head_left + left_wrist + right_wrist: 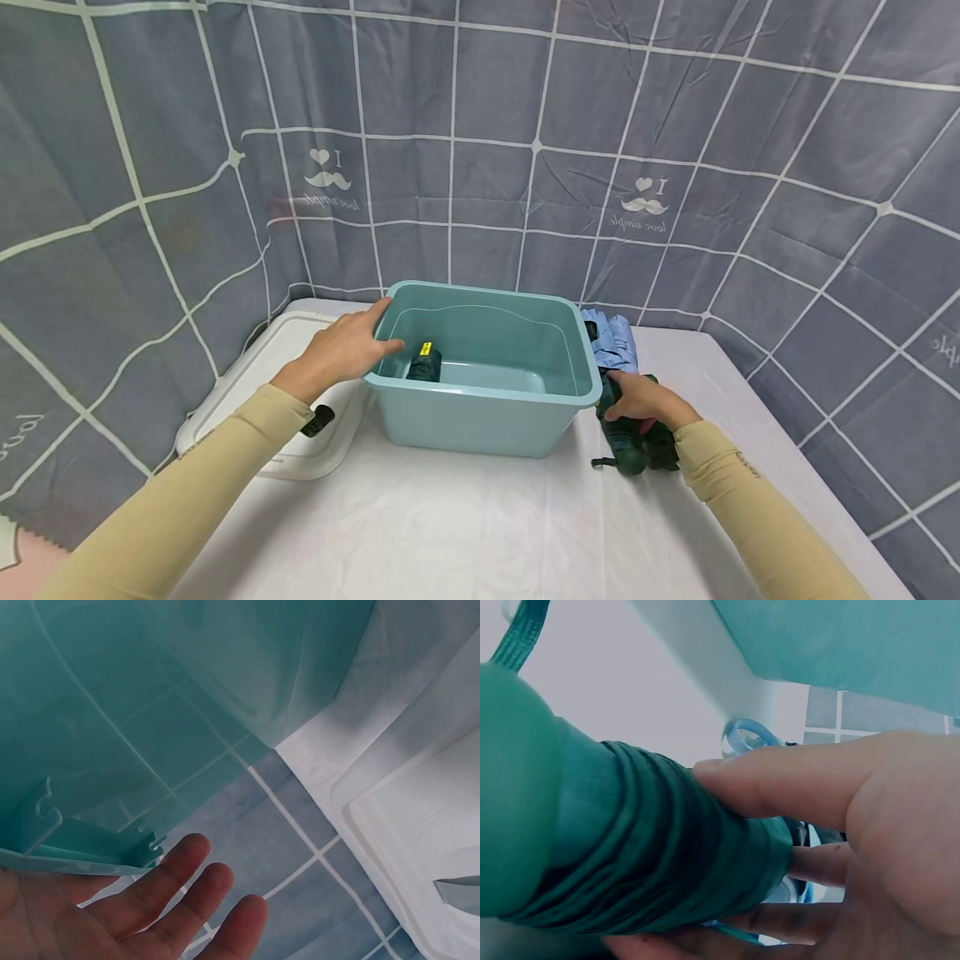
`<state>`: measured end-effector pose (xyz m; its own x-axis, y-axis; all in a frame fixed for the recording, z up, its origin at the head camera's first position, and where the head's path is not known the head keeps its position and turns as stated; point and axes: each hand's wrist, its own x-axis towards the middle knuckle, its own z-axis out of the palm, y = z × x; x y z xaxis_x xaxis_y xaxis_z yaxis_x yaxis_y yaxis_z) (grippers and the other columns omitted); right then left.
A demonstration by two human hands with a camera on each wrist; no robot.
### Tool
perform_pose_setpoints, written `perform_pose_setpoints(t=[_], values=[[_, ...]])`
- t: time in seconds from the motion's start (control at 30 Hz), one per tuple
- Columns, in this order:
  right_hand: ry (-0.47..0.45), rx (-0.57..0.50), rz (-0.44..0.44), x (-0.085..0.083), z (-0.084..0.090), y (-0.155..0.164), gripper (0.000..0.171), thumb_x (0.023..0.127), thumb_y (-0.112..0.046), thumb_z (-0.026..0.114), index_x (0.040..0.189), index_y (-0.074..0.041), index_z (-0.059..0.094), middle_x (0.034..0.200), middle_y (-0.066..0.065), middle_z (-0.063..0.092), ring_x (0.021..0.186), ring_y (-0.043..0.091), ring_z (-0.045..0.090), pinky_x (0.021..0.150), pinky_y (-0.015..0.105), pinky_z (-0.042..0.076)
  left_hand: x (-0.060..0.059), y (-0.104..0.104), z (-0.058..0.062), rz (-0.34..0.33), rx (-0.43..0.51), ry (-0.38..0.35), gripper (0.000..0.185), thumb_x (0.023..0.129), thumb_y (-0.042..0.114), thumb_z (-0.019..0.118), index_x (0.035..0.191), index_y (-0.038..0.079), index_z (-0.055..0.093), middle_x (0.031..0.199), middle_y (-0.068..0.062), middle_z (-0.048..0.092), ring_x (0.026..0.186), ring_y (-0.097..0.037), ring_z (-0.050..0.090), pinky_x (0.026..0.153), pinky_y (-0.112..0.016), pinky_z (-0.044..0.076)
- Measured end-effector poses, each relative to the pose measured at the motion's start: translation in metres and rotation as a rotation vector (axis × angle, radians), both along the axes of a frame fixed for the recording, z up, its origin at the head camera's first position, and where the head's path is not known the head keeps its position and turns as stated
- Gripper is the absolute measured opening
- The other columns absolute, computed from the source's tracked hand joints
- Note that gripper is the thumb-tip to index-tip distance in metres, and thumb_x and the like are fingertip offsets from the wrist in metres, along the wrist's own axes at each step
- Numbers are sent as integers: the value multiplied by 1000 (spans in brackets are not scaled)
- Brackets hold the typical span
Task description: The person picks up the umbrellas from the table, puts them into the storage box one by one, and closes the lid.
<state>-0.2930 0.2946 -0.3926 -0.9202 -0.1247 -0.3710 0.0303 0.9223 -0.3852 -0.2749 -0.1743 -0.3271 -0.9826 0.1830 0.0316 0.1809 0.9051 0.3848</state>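
A teal plastic tub stands on the white table, with a dark folded umbrella lying inside it at the left. My left hand rests flat on the tub's left rim, its fingers straight. To the right of the tub my right hand grips a dark green folded umbrella, thumb and fingers wrapped round it. A light blue folded umbrella lies just behind that one.
A white lid lies on the table left of the tub. A grey checked cloth hangs close behind and on both sides. The white tablecloth stretches toward me in front of the tub.
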Motion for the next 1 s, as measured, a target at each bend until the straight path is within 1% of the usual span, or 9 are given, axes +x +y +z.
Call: perform_pose_setpoints(t=[0.13, 0.33, 0.47, 0.67, 0.83, 0.93, 1.0], values=[[12, 4, -6, -1, -3, 0, 89, 85, -11, 76, 156, 3, 25, 145, 39, 41, 82, 28, 67, 54, 38, 58, 0, -1, -1, 4, 2, -3, 88, 94, 54, 56, 164, 18, 15, 153, -25, 44, 139, -45, 43, 95, -68, 43], [23, -15, -12, -3, -6, 2, 87, 85, -11, 74, 156, 2, 27, 145, 39, 40, 83, 27, 66, 54, 36, 58, 0, -1, 0, 6, 5, -9, 88, 94, 55, 55, 164, 18, 15, 153, -25, 43, 139, -46, 43, 95, -68, 43], [20, -44, -4, -2, -4, 4, 87, 85, -12, 73, 157, 2, 26, 147, 38, 38, 84, 28, 66, 54, 37, 58, -1, 0, 0, 3, 8, -14, 89, 94, 55, 55, 164, 18, 14, 153, -26, 43, 139, -46, 43, 96, -68, 43], [25, -107, 10, 3, 6, 6, 87, 84, -10, 74, 156, 5, 27, 150, 39, 34, 95, 32, 65, 57, 39, 58, 0, 0, 1, 2, 11, -14, 88, 95, 53, 55, 164, 17, 14, 153, -25, 44, 138, -45, 44, 95, -67, 44], [24, -125, 21, 5, 16, 7, 89, 84, -11, 74, 156, 5, 24, 151, 39, 32, 102, 34, 64, 59, 39, 59, 0, 0, 1, 3, 9, -16, 88, 95, 53, 55, 164, 18, 14, 153, -25, 44, 138, -45, 45, 95, -67, 44], [21, -138, 25, 7, 22, 8, 89, 85, -12, 73, 157, 5, 23, 149, 39, 33, 99, 32, 65, 60, 38, 59, 0, 0, 2, 4, 7, -17, 88, 95, 54, 55, 164, 17, 14, 154, -25, 43, 139, -45, 44, 95, -68, 43], [20, -155, 29, 7, 27, 8, 90, 85, -12, 73, 157, 5, 23, 143, 39, 39, 92, 29, 66, 60, 39, 60, 0, 0, 1, 3, 8, -19, 88, 95, 54, 55, 164, 17, 14, 154, -25, 43, 139, -45, 44, 95, -68, 43]])
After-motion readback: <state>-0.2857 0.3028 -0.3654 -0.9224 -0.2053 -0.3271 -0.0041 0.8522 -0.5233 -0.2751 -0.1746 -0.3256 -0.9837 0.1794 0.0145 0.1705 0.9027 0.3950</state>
